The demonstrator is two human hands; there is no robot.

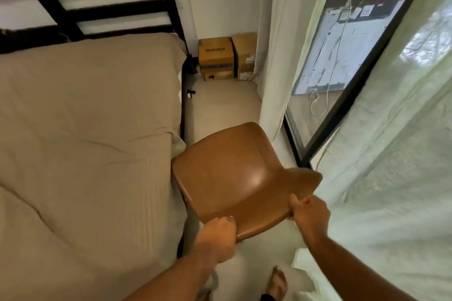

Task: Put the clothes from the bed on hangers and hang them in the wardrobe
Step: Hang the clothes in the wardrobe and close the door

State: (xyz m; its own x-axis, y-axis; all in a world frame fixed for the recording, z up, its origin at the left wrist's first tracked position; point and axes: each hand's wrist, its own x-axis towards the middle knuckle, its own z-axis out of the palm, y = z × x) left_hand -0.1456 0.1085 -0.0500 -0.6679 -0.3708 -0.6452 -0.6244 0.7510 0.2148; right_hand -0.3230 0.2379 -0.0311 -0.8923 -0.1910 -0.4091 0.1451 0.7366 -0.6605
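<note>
Evidently preparatory: left hand (218,236) and right hand (310,212) each clamp their grip on the chair (234,173) at six o'clock. No clothes show on the bed (85,129) at nine; next, likely set the chair down.

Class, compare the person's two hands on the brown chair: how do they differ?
The left hand grips the chair's near edge, beside the bed; the right hand grips its right edge, beside the curtain. The left hand is closer to the person; the right hand reaches further forward. Both curl round the chair's rim.
</note>
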